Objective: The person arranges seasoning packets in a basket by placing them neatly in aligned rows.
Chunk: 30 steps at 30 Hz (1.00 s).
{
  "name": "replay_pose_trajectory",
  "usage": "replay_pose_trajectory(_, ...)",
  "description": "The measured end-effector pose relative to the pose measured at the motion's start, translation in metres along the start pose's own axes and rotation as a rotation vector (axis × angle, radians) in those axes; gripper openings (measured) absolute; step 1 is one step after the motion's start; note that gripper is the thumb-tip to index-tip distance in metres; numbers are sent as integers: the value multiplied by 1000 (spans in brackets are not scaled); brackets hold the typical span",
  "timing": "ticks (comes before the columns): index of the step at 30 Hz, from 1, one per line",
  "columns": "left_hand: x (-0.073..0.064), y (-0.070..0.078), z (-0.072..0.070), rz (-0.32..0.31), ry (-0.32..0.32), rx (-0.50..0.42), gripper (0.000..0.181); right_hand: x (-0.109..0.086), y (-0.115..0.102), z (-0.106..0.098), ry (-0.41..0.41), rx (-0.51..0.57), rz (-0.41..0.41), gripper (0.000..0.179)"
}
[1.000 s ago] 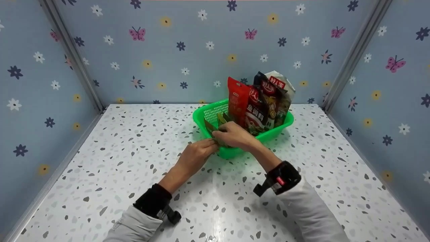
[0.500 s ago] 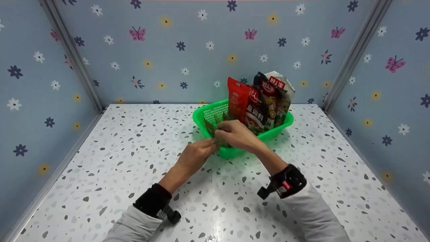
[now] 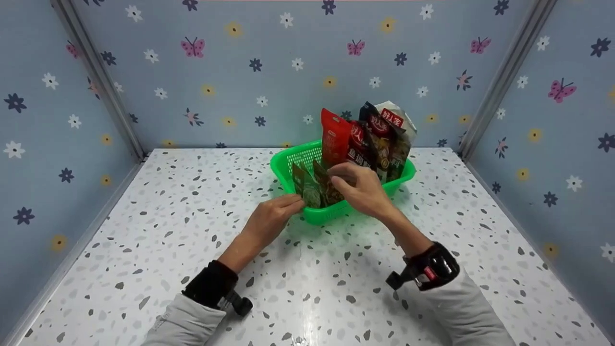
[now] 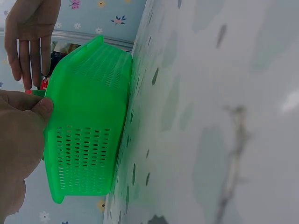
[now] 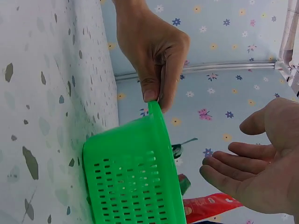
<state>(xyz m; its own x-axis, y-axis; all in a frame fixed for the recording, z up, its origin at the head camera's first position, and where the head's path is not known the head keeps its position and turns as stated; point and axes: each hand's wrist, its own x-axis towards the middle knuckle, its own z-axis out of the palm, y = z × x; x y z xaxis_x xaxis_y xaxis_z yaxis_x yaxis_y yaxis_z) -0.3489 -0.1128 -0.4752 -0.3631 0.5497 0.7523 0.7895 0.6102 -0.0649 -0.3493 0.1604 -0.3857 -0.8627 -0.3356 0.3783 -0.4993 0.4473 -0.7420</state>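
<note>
My left hand (image 3: pixel 269 216) pinches the near-left rim of a green plastic basket (image 3: pixel 323 215), thumb outside, as the right wrist view also shows. Over the basket's near side is my right hand (image 3: pixel 362 190), its fingers relaxed and apart, holding nothing in the right wrist view. Just left of its fingertips, a small green-brown packet (image 3: pixel 311 190) and a brown packet (image 3: pixel 331 192) lean upright in the left end of the basket. Behind stand a red packet (image 3: pixel 335 139) and dark seasoning packets (image 3: pixel 379 139), partly hidden by the right hand.
The basket stands on a white speckled tabletop (image 3: pixel 192 230), near the back wall (image 3: pixel 269 72) with flower and butterfly prints. Side walls (image 3: pixel 38 182) close in the table at left and right. A white-topped packet (image 3: pixel 401 115) rises at the basket's right end.
My right hand has drawn off the small packets and moved right, its fingers loosening. Both small packets now show more fully in the basket. My left hand keeps its place on the rim.
</note>
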Motion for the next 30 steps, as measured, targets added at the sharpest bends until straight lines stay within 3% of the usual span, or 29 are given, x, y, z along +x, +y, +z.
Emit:
replay_pose_trajectory(6,-2,-6,-6,-6,-19,-10,21,-5,11,-7,0,-4,3,30)
replay_pose_trajectory(12,-3,-7,-7,-6,-22,-22,22,-6,13,0,-36,-34,-18,30)
replay_pose_trajectory(20,-5,-5,-6,-23,-16,-21,21,10,-5,16,-96,-76,-97,35)
replay_pose_trajectory(30,0,-4,-5,-11,-13,-21,17,24,-14,36,-130,-183,-124,32)
